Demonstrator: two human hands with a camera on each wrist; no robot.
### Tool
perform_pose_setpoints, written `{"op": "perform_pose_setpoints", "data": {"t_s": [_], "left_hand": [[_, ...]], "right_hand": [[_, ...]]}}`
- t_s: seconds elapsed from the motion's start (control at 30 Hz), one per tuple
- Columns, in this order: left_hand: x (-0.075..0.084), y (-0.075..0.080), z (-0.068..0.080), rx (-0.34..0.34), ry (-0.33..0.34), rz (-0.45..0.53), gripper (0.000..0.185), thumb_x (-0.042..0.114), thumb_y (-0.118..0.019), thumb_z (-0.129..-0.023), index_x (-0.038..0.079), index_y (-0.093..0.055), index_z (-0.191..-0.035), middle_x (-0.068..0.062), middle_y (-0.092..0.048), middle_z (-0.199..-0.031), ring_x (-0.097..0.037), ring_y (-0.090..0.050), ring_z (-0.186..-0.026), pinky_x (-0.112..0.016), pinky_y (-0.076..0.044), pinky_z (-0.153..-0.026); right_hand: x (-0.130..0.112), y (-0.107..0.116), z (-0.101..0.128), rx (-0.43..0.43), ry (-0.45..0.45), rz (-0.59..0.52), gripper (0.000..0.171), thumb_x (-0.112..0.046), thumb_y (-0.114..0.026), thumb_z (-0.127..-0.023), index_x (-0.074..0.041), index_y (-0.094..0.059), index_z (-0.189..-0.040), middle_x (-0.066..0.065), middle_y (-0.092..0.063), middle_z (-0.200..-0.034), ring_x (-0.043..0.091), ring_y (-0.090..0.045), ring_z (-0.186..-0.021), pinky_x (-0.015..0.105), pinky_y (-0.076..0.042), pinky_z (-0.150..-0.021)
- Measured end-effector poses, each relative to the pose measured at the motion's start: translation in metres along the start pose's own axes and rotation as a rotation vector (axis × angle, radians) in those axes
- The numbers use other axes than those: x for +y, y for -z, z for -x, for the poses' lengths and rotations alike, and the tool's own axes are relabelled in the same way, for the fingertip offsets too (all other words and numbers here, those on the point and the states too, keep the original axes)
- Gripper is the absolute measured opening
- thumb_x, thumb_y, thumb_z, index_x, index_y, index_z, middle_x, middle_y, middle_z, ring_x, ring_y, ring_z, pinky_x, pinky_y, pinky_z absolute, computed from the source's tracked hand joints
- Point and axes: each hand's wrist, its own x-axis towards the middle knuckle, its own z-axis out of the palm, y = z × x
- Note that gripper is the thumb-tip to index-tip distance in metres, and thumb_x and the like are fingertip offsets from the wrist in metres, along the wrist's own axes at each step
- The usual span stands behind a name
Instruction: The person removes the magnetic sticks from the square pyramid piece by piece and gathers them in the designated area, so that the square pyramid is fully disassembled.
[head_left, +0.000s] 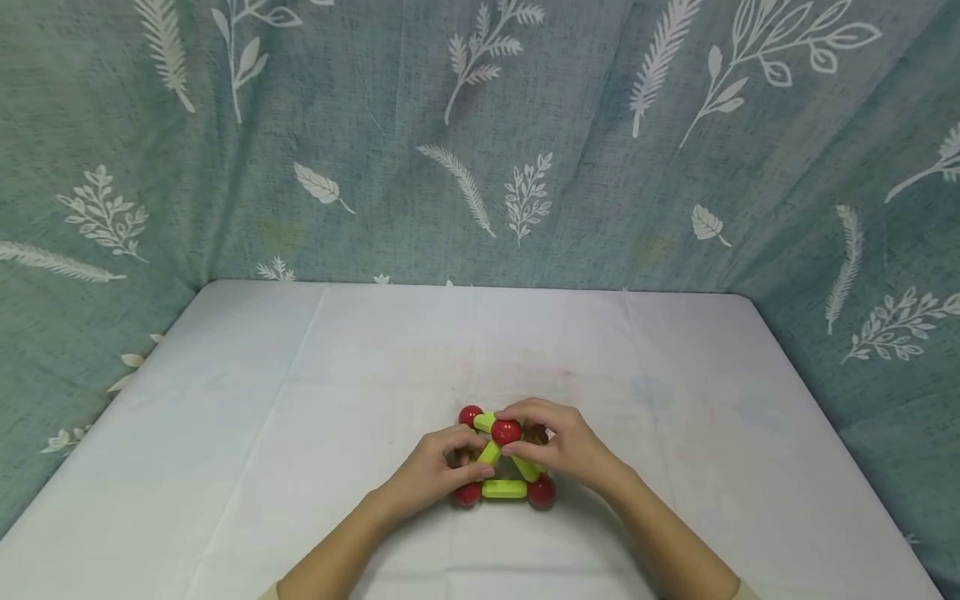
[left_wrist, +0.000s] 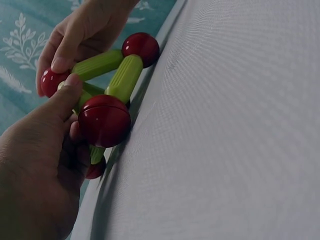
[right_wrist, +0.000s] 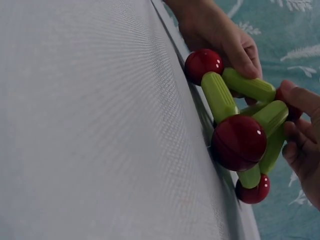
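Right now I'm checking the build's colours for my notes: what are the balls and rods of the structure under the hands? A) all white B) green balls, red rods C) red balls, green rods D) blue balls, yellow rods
C: the structure that the left hand and right hand hold on the white table has glossy red balls joined by ribbed green rods.

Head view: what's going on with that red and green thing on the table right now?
A person has both hands on a small pyramid frame of green rods joined by red balls, standing on a white tablecloth. The left hand holds a slanted rod near the top. The right hand pinches around the top red ball. The base balls rest on the cloth.
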Motion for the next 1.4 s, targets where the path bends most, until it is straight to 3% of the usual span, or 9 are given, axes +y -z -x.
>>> {"op": "perform_pose_setpoints", "data": {"t_s": [0.2, 0.37, 0.53, 0.73, 0.87, 1.03, 1.17, 1.3, 1.4], "left_hand": [[0.000, 0.002, 0.000, -0.005, -0.030, 0.023, 0.014, 0.017, -0.073, -0.083, 0.013, -0.067, -0.095, 0.004, -0.056, -0.081, -0.003, -0.049, -0.072, -0.019, -0.045, -0.061], [-0.001, 0.003, 0.000, 0.012, -0.096, 0.063, 0.020, 0.013, -0.077, -0.078, 0.012, -0.068, -0.095, 0.001, -0.058, -0.082, -0.004, -0.053, -0.071, -0.022, -0.048, -0.060], [-0.005, 0.004, 0.000, 0.040, -0.111, 0.092, 0.018, 0.006, -0.072, -0.081, 0.008, -0.069, -0.098, -0.002, -0.063, -0.086, -0.006, -0.056, -0.077, -0.024, -0.049, -0.065], [-0.013, 0.009, -0.010, 0.209, -0.179, -0.087, 0.029, 0.003, -0.072, -0.081, 0.006, -0.067, -0.109, -0.001, -0.062, -0.102, -0.014, -0.055, -0.092, -0.025, -0.047, -0.078], [-0.023, 0.008, -0.019, 0.196, -0.208, -0.234, 0.036, 0.010, -0.077, -0.078, 0.011, -0.067, -0.112, 0.001, -0.060, -0.110, -0.017, -0.050, -0.105, -0.026, -0.044, -0.088], [-0.031, 0.006, -0.024, 0.212, -0.254, -0.309, 0.030, 0.012, -0.079, -0.074, 0.012, -0.070, -0.103, 0.003, -0.064, -0.100, -0.014, -0.052, -0.098, -0.025, -0.047, -0.082], [-0.031, 0.006, -0.025, 0.206, -0.251, -0.292, 0.028, 0.012, -0.078, -0.075, 0.012, -0.071, -0.102, 0.004, -0.065, -0.099, -0.012, -0.053, -0.094, -0.022, -0.048, -0.078], [-0.031, 0.005, -0.027, 0.211, -0.236, -0.265, 0.027, 0.012, -0.077, -0.076, 0.012, -0.071, -0.102, 0.004, -0.066, -0.099, -0.012, -0.053, -0.092, -0.022, -0.048, -0.075], [-0.031, 0.007, -0.026, 0.242, -0.149, -0.170, 0.025, 0.012, -0.076, -0.077, 0.013, -0.070, -0.101, 0.004, -0.066, -0.098, -0.010, -0.056, -0.091, -0.022, -0.050, -0.076]], "right_hand": [[0.002, 0.003, -0.001, 0.009, 0.028, -0.011, 0.037, -0.005, -0.075, -0.078, -0.004, -0.063, -0.113, 0.012, -0.066, -0.108, 0.009, -0.053, -0.071, 0.021, -0.050, -0.061], [0.005, 0.008, 0.001, 0.072, -0.024, -0.032, 0.039, 0.005, -0.075, -0.074, -0.001, -0.063, -0.110, 0.014, -0.067, -0.103, 0.010, -0.052, -0.068, 0.021, -0.048, -0.059], [-0.003, 0.011, -0.001, 0.057, -0.077, -0.073, 0.035, 0.007, -0.073, -0.076, 0.003, -0.062, -0.109, 0.017, -0.065, -0.102, 0.012, -0.052, -0.068, 0.021, -0.047, -0.060], [-0.025, 0.013, -0.007, 0.031, -0.079, -0.079, 0.034, 0.007, -0.073, -0.076, 0.007, -0.062, -0.108, 0.019, -0.065, -0.100, 0.012, -0.053, -0.071, 0.022, -0.050, -0.063], [-0.025, 0.010, -0.008, 0.011, -0.049, -0.080, 0.034, 0.007, -0.073, -0.075, 0.008, -0.061, -0.107, 0.020, -0.065, -0.100, 0.013, -0.053, -0.071, 0.022, -0.050, -0.063], [-0.009, 0.002, -0.003, 0.005, -0.055, -0.078, 0.035, 0.005, -0.074, -0.076, 0.005, -0.062, -0.109, 0.018, -0.065, -0.102, 0.012, -0.053, -0.072, 0.022, -0.050, -0.062], [0.004, 0.000, 0.002, 0.014, -0.041, -0.071, 0.037, -0.001, -0.074, -0.078, 0.001, -0.062, -0.112, 0.016, -0.065, -0.106, 0.010, -0.053, -0.073, 0.022, -0.050, -0.063], [-0.008, 0.004, -0.002, 0.030, -0.016, -0.070, 0.036, 0.004, -0.074, -0.076, 0.004, -0.062, -0.110, 0.018, -0.065, -0.104, 0.013, -0.053, -0.072, 0.022, -0.050, -0.062], [-0.015, 0.007, -0.006, 0.048, -0.041, -0.101, 0.035, 0.010, -0.072, -0.075, 0.007, -0.061, -0.108, 0.020, -0.064, -0.102, 0.012, -0.052, -0.071, 0.022, -0.049, -0.062]]}}
